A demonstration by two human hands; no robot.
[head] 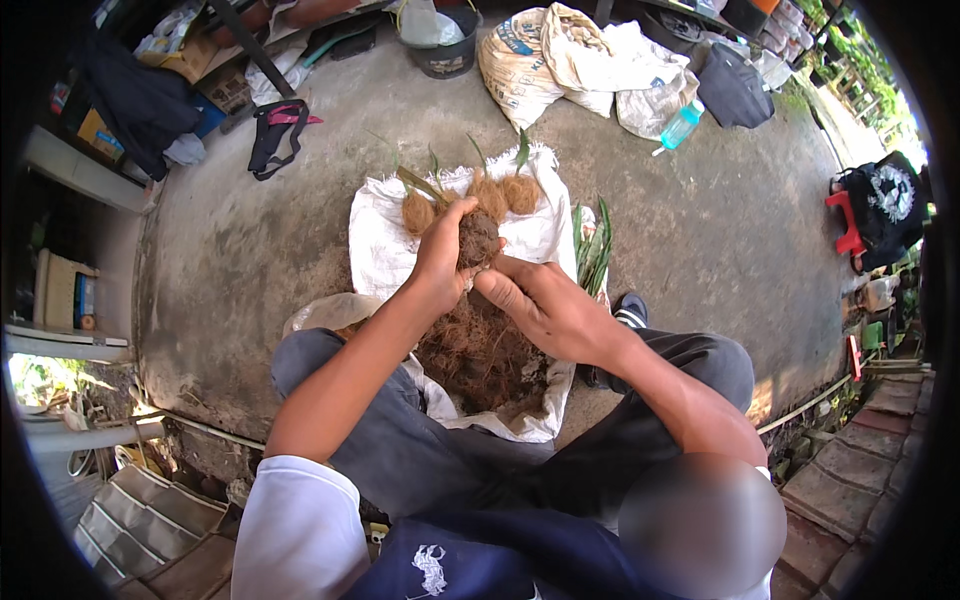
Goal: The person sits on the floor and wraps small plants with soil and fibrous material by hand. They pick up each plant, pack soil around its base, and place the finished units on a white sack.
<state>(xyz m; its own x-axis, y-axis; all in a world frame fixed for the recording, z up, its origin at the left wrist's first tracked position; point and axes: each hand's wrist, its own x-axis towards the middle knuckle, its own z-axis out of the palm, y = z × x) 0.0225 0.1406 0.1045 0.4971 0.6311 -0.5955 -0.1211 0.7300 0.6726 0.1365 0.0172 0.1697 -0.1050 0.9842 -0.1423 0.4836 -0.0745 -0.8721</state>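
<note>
My left hand [442, 255] is wrapped around a dark ball of soil and fibre [478, 238]. Against the ball's lower side are the thumb and curled fingers of my right hand [544, 304]; whether they pinch something thin is hidden. A small whitish bit shows between the two hands. Below them, loose brown coconut fibre and dark soil [480, 352] lie in a white woven sack [386, 247]. Beyond the hands, several fibre-wrapped balls [521, 193] with green leaves stand on the sack. One broad leaf [420, 183] slants up left of the held ball.
Long green leaves [594, 251] lie right of the sack. A plastic bag [330, 311] is by my left knee. Farther off are a black bucket [446, 52], filled sacks [525, 64], a turquoise bottle [682, 124], a dark strapped bag [277, 139] and a red stool [846, 221].
</note>
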